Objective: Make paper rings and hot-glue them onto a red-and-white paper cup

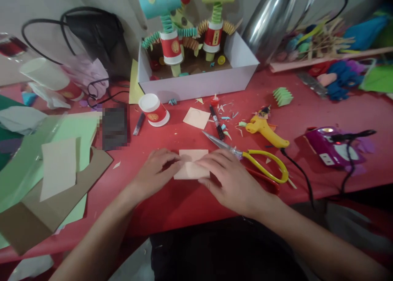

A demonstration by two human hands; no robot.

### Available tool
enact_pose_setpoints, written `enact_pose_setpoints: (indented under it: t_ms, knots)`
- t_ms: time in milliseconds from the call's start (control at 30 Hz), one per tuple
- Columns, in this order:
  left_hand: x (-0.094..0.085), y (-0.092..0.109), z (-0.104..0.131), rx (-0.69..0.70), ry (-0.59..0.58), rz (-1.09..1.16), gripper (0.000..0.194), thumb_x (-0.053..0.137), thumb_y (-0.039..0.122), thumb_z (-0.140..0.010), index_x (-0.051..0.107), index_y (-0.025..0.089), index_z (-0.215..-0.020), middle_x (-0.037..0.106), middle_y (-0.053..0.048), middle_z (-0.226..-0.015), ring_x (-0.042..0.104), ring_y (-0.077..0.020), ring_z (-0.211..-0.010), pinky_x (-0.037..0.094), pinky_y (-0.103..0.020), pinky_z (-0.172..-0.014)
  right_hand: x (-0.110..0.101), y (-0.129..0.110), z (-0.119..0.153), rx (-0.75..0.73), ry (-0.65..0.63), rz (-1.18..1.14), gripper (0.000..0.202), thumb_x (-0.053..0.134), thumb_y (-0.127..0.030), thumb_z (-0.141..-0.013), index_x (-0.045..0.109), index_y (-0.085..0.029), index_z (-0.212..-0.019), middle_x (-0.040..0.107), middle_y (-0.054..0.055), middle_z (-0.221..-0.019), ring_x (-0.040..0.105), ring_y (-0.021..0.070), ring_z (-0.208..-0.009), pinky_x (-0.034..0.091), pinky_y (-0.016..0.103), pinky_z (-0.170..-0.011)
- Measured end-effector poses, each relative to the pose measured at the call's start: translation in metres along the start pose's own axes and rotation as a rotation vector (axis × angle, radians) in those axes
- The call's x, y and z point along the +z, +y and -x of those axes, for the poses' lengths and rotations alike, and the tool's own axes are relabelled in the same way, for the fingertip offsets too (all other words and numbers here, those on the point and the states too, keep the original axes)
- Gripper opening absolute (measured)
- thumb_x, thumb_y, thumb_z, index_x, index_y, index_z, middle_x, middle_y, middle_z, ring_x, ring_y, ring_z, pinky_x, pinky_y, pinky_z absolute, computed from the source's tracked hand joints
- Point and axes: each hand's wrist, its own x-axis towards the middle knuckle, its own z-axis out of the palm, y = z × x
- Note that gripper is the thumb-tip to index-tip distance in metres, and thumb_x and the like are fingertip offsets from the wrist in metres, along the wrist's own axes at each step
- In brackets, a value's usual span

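Observation:
A small cream piece of paper (192, 174), with a fold across it, lies on the red table near its front edge. My left hand (155, 170) grips its left side between thumb and fingers. From the right, my right hand (230, 178) has its fingers on the top of the paper and its thumb at the lower right corner. Just beyond my right hand lie scissors with yellow handles (265, 162), blades pointing up and left. A square of cream paper (197, 118) and a black marker (216, 121) rest farther back.
A red-and-white paper cup (154, 110) stands left of centre. Behind it, a white box (196, 88) holds paper-cup figures. At right are a yellow glue gun (267, 131), a folded green paper strip (282, 96) and a purple power socket (333, 148). Green paper sheets (27, 166) and cardboard (61, 203) cover the left.

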Motion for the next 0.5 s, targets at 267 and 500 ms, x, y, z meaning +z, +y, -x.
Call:
enact_pose_setpoints:
  t_ms: [267,500]
  knots:
    - [0.010,0.015,0.014,0.380,0.231,-0.290,0.017,0.063,0.027,-0.091,0.070,0.027,-0.107,0.073,-0.004,-0.109,0.060,-0.0255,-0.106,0.038,-0.046,-0.097,0.001,0.000,-0.003,0.058,-0.030,-0.039,0.033,0.059,-0.018,-0.092,0.060,-0.015,-0.125,0.066,0.011,-0.118,0.053,0.0271,-0.112,0.045,0.046,-0.103]
    - [0.017,0.008,0.012,0.366,0.113,-0.349,0.034,0.056,0.017,-0.092,0.060,0.028,-0.124,0.070,-0.006,-0.122,0.063,-0.0264,-0.109,0.033,-0.049,-0.100,-0.003,0.005,0.000,0.100,-0.037,-0.084,0.039,0.060,-0.025,-0.094,0.055,-0.021,-0.133,0.065,0.010,-0.120,0.055,0.0278,-0.111,0.046,0.048,-0.101]
